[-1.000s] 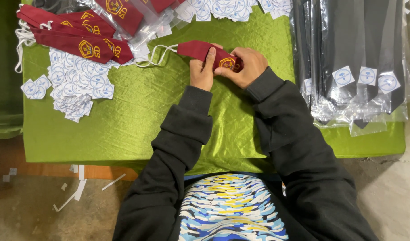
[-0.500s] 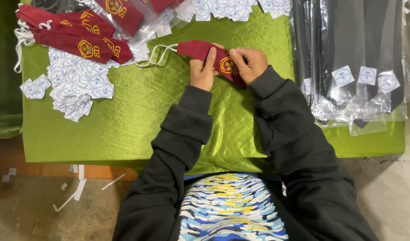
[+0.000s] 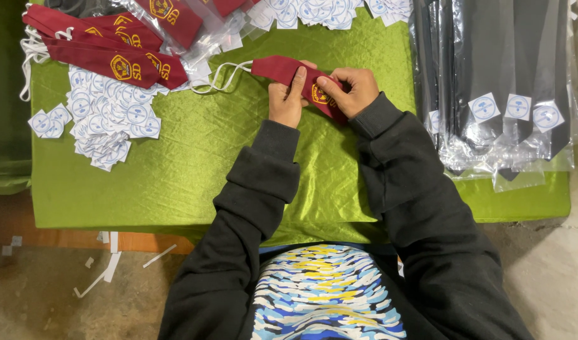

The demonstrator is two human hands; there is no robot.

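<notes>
Maroon tie (image 3: 283,68) with a yellow crest lies across the far middle of the green desk (image 3: 194,170), pinned by both hands. Left hand (image 3: 288,97) presses down with fingers closed over the cloth; right hand (image 3: 351,88) is pinched shut on the crest end, thumb on top. A white elastic loop (image 3: 220,77) trails off the tie's left end toward a clear bag (image 3: 204,44), and it could snag there if the tie is pulled. The desk cover looks slick, so the tie might slide and lose its fold. Further left, a heap of small white round-printed labels (image 3: 103,123) sits loose; a sweeping sleeve could scatter them. Bagged dark ties (image 3: 497,82) overhang the desk's right edge and might slip off
</notes>
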